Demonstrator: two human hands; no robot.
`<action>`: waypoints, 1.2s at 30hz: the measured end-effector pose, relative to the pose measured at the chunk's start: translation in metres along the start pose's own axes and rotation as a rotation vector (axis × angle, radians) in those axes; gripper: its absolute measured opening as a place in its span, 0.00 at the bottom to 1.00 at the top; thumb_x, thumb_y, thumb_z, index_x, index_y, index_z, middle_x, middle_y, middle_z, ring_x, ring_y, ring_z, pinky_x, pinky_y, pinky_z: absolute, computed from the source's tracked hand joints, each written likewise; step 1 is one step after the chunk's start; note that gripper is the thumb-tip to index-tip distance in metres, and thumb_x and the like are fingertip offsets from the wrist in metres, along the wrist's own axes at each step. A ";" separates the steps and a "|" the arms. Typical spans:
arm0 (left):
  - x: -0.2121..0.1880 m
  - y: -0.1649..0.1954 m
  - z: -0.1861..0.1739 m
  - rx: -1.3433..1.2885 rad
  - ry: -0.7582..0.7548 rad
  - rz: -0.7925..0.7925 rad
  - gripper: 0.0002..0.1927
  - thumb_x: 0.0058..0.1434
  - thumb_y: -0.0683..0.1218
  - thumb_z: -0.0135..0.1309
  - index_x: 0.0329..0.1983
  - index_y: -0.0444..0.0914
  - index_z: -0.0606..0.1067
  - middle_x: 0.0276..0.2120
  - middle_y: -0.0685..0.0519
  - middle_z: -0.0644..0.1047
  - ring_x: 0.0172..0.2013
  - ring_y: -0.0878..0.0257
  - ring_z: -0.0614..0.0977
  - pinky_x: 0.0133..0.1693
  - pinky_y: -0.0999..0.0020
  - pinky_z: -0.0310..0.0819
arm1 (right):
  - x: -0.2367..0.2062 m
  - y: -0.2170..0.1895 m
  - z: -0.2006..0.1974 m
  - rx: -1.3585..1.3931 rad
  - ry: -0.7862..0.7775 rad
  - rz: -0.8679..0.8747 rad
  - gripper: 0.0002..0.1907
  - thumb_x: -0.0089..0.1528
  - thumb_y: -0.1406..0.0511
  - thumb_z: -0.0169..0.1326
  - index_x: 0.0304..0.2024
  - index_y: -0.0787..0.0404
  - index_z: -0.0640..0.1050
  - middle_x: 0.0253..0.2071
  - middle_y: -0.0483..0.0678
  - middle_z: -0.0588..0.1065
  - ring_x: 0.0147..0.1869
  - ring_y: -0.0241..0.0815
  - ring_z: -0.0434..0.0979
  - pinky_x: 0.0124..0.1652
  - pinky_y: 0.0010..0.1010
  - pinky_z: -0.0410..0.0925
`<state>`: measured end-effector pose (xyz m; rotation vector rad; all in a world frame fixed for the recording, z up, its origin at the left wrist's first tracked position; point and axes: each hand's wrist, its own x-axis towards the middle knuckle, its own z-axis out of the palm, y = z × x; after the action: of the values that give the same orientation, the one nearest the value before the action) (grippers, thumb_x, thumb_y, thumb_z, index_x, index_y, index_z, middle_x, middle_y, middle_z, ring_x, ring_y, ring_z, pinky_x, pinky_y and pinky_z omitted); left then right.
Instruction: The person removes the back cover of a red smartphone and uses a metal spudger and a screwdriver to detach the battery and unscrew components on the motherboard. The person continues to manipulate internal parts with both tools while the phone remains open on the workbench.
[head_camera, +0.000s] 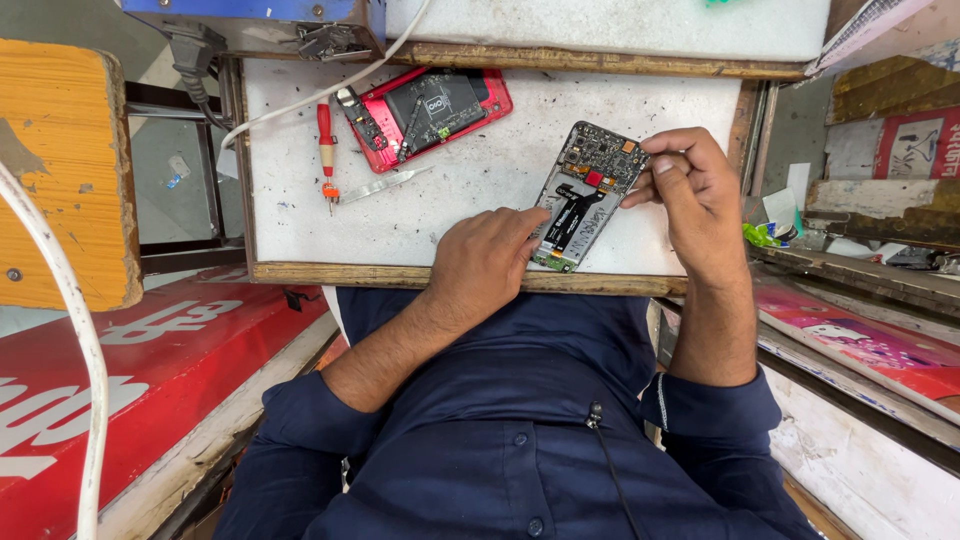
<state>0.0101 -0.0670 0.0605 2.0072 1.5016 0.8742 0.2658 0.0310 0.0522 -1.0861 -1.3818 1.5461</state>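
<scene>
An opened phone (585, 195) with its circuit board and black flex cable showing lies on the white work surface (470, 170). My left hand (480, 262) rests on the surface and presses the phone's lower left edge with its fingertips. My right hand (695, 195) is at the phone's upper right corner, thumb and fingers pinched together against the board there. Whether something small is between those fingers I cannot tell.
A red phone back shell (425, 112) with parts inside lies at the upper left. A red-handled screwdriver (326, 150) and metal tweezers (385, 183) lie beside it. A white cable (330, 90) crosses the top. A yellow wooden stool (60, 170) stands left.
</scene>
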 end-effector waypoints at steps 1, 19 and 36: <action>0.000 0.000 -0.001 0.000 -0.002 0.000 0.20 0.61 0.42 0.61 0.56 0.39 0.72 0.35 0.49 0.77 0.36 0.53 0.81 0.38 0.57 0.75 | 0.000 0.000 0.001 -0.009 0.002 -0.005 0.09 0.77 0.73 0.42 0.57 0.68 0.71 0.42 0.48 0.75 0.43 0.33 0.77 0.46 0.31 0.78; 0.004 0.001 -0.002 -0.239 -0.001 -0.116 0.15 0.67 0.38 0.56 0.57 0.39 0.73 0.41 0.48 0.80 0.41 0.56 0.84 0.43 0.63 0.78 | -0.004 0.003 0.007 0.353 -0.005 -0.082 0.13 0.76 0.68 0.50 0.62 0.66 0.71 0.43 0.51 0.79 0.40 0.37 0.81 0.41 0.26 0.76; 0.004 -0.010 0.017 -1.052 -0.246 -0.270 0.19 0.71 0.38 0.45 0.66 0.37 0.66 0.43 0.48 0.82 0.40 0.65 0.82 0.44 0.70 0.76 | 0.033 0.021 0.038 0.791 -0.169 0.025 0.20 0.70 0.65 0.66 0.57 0.60 0.70 0.42 0.50 0.77 0.44 0.42 0.80 0.43 0.32 0.75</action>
<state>0.0166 -0.0603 0.0431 1.0563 0.8375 0.9636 0.2186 0.0468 0.0300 -0.4884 -0.7170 1.9798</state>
